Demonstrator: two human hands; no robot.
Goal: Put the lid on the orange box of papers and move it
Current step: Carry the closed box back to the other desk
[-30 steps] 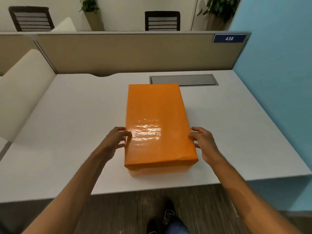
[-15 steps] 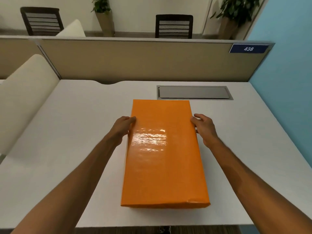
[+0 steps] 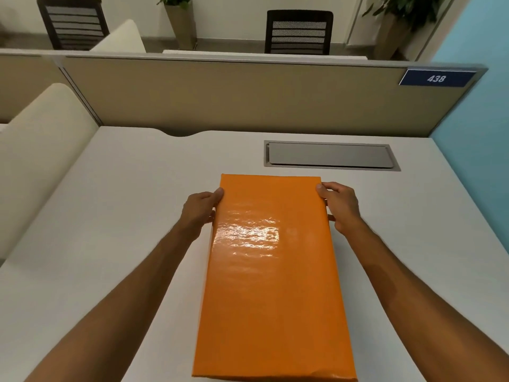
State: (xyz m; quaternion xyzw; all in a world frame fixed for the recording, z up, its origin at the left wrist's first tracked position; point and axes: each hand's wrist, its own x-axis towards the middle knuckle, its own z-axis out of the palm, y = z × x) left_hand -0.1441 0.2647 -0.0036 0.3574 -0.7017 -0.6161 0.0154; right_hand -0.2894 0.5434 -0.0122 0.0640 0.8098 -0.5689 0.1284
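One white desk (image 3: 115, 216) fills most of the view, backed by a beige partition (image 3: 220, 95) and flanked by a blue wall (image 3: 479, 133) on the right. On the desk lies the one orange box (image 3: 272, 277), lid on, its glossy top catching a patch of light; it runs lengthwise away from the person, with its near end at the bottom edge of the view and its far end just short of a grey hatch (image 3: 330, 155) set into the desktop. Compared with half a second ago, the box reaches lower and looms larger in the view, and both hands sit nearer its far corners than its middle.

Beyond the partition stand two dark slatted chairs (image 3: 298, 31) and two potted plants (image 3: 181, 20).

The left hand (image 3: 199, 208) presses the box's left side near the far corner, thumb on the top edge, fingers curled against the side. The right hand (image 3: 340, 205) mirrors it on the right side, thumb tip on the top edge, fingers partly bent along the side. Two hands, both gripping the box.

One blue plate (image 3: 436, 78) on the partition's right end reads "438".
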